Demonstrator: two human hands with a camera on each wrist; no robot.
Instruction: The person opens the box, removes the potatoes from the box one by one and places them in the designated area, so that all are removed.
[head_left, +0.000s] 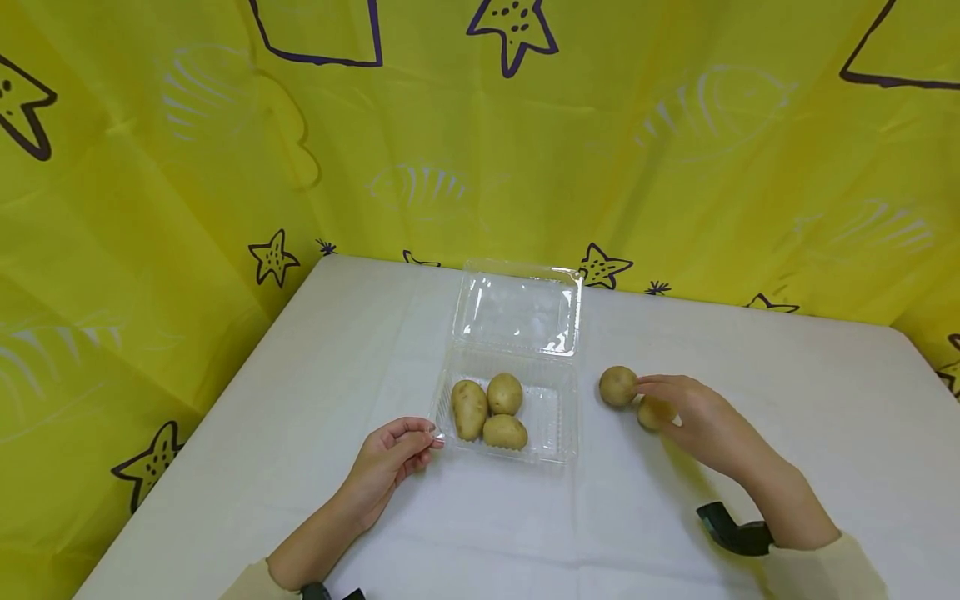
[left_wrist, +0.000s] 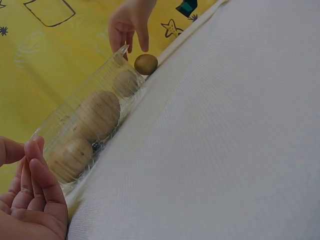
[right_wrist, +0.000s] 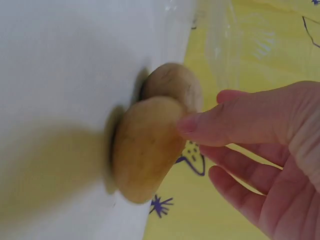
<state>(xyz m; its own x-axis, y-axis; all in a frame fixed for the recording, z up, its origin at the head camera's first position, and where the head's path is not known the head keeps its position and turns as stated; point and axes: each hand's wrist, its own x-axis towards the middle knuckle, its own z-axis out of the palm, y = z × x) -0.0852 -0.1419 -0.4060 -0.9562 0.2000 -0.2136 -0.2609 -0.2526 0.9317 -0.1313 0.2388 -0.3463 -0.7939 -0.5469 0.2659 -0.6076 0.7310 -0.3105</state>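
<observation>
A clear plastic clamshell box (head_left: 551, 454) lies on the table with its lid (head_left: 517, 312) tipped back. Three potatoes (head_left: 469, 410) sit in the box's left part. At the near left corner my left hand (head_left: 390, 458) pinches the box's rim between thumb and fingers; the left wrist view shows this grip (left_wrist: 37, 190) too. Right of the box, two more potatoes rest close together, a rounder one (head_left: 618, 387) and a nearer one (right_wrist: 147, 150) partly covered by my right hand (head_left: 701, 421). The right thumb is at the nearer potato, fingers loosely bent beyond; contact cannot be made out surely.
A white cloth (head_left: 315, 367) covers the table. Behind it and along the left hangs a yellow curtain (head_left: 450, 125) with starfish and fish drawings. The lid stands near the table's back edge. Both wrists carry dark straps (head_left: 738, 533).
</observation>
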